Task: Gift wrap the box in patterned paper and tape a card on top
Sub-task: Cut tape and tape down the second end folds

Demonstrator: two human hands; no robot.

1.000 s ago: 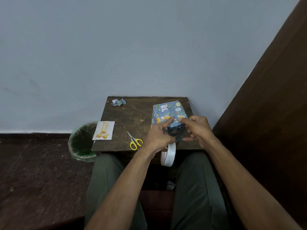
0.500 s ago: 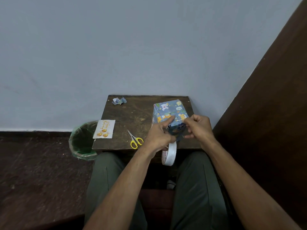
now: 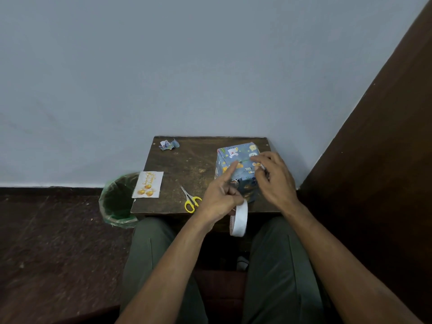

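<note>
Both of your hands have climbed from the box's near lower edge to its top since half a second ago. Your left hand (image 3: 219,195) now points its forefinger onto the top face of the box (image 3: 237,169), while the tape roll (image 3: 239,218) hangs from its lower fingers, which curl through the roll's hole; that grip is closed on the roll. Your right hand (image 3: 273,176) hovers over the box's right side with fingers bent, and seems to pinch a small piece of tape; you cannot be sure of that from this view.

Your box stands on the right half of the surface (image 3: 187,164), close to the far edge, fully covered in blue patterned paper. Judging by that, the wrapping is nearly done, with perhaps a last seam on top to tape down.

Your card (image 3: 147,184) is untouched: it lies at the left edge of the surface, partly overhanging the green bin (image 3: 117,202). Taping it on top is what remains. Yellow-handled scissors (image 3: 190,199) lie near the front edge, between card and box, and a crumpled paper scrap (image 3: 168,144) sits at the far left corner.
</note>
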